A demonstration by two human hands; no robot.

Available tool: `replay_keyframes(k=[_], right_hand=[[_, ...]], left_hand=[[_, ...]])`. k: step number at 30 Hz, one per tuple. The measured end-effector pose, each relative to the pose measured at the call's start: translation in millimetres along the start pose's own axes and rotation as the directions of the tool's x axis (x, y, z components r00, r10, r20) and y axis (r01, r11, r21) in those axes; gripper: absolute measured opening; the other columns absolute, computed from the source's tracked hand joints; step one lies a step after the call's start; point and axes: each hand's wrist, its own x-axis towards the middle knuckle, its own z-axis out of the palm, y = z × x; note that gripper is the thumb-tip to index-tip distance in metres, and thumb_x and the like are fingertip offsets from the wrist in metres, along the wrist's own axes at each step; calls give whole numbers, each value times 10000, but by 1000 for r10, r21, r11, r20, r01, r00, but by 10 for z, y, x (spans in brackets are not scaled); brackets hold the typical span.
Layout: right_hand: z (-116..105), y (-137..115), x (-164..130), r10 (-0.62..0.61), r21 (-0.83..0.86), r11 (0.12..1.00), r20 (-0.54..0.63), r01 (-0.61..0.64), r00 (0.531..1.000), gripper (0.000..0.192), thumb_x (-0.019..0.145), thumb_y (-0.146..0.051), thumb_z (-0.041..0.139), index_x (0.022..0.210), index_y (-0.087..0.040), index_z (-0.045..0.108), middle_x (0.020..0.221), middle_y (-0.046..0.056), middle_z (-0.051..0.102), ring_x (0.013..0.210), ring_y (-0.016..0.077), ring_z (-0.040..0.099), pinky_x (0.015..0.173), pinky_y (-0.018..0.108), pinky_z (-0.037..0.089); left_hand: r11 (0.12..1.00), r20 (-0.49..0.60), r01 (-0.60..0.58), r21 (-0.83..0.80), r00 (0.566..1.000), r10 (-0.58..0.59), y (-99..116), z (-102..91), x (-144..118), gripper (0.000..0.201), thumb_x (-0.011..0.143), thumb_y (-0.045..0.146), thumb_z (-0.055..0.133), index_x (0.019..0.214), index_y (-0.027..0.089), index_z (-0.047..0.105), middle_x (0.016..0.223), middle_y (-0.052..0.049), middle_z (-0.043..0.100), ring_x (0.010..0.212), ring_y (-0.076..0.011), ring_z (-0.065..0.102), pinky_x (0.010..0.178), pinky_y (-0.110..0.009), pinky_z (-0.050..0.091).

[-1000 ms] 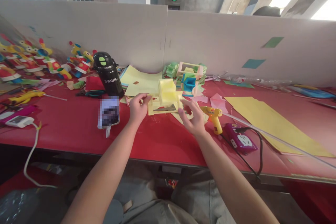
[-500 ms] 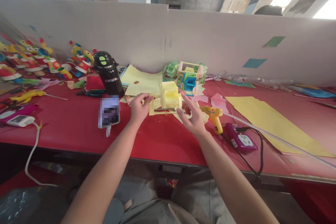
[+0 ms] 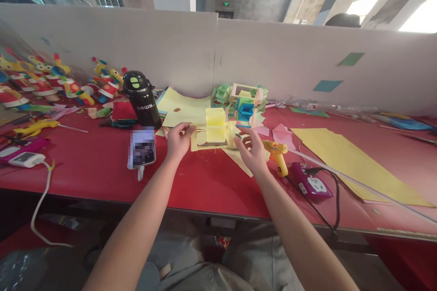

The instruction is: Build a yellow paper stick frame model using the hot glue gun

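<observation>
Just above the red tabletop is a pale yellow paper wheel model [image 3: 215, 128], a folded, bladed paper wheel set between two end pieces with thin bars along the bottom. My left hand [image 3: 179, 140] pinches its left end piece between thumb and fingers. At the opposite end, my right hand [image 3: 251, 148] has thumb and fingertips closed around the end of the axle, beside the right end piece; the exact contact is partly hidden. Behind it stand similar paper models, one with a blue wheel [image 3: 245, 111] and one with a green wheel [image 3: 222, 93].
A yellow glue gun [image 3: 278, 157] lies right of my right hand, near a purple power strip [image 3: 312, 183]. Yellow sheets [image 3: 355, 163] cover the right side. A black bottle [image 3: 141, 100] and a propped phone [image 3: 142, 148] stand left. Paper figures [image 3: 44, 77] crowd the far left.
The yellow wheel has turned so its blades face me differently. My right fingers have moved from the wheel's side to the right end of the frame. The view has shifted slightly.
</observation>
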Motion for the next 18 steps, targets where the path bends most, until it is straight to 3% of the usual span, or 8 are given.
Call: replay_keyframes(k=[2,7,11,14,16,18], right_hand=[[6,1,19,76,81,993,95,-84,993,350,845,-477,636,1053,-197,616,930,57,635,671,141,557,547,272,454],[-36,-110,36,115,258,945,315,-202,942,347,803,-515,686,761,-193,564,615,-22,548,537,119,517,490,253,419],[-94,-190,86,164,259,922,413,-288,896,386,807,-519,682,666,-193,531,536,-24,543,480,109,506,464,245,408],[-119,-221,277,162,232,944,293,-235,942,410,812,-503,675,600,-196,504,484,-30,512,435,92,449,425,233,352],[-124,-241,519,143,231,960,81,-158,986,412,796,-485,693,576,-198,497,461,-37,486,422,88,428,411,232,334],[-117,-269,818,121,261,963,-194,-68,973,395,812,-504,668,609,-199,520,506,-22,522,453,101,482,442,241,397]], left_hand=[[998,61,30,-48,998,-27,-20,-13,16,198,809,376,655,832,191,723,814,-43,721,790,-198,644,664,-285,452],[974,155,140,-176,982,-113,-3,-43,24,194,770,381,695,808,193,724,800,-41,719,782,-196,654,682,-287,482],[944,175,190,-271,974,-145,44,-77,31,274,786,436,701,922,202,743,987,-78,741,921,-212,664,771,-302,504],[939,87,188,-288,982,-170,40,-103,57,408,849,531,595,1072,217,726,1175,-103,705,910,-199,665,684,-284,497],[923,21,214,-321,975,-219,26,-109,72,452,872,562,530,1106,219,710,1215,-108,689,821,-170,663,617,-266,470],[900,19,251,-356,965,-262,19,-101,72,450,872,555,521,1092,210,708,1194,-111,695,763,-151,650,593,-255,450]])
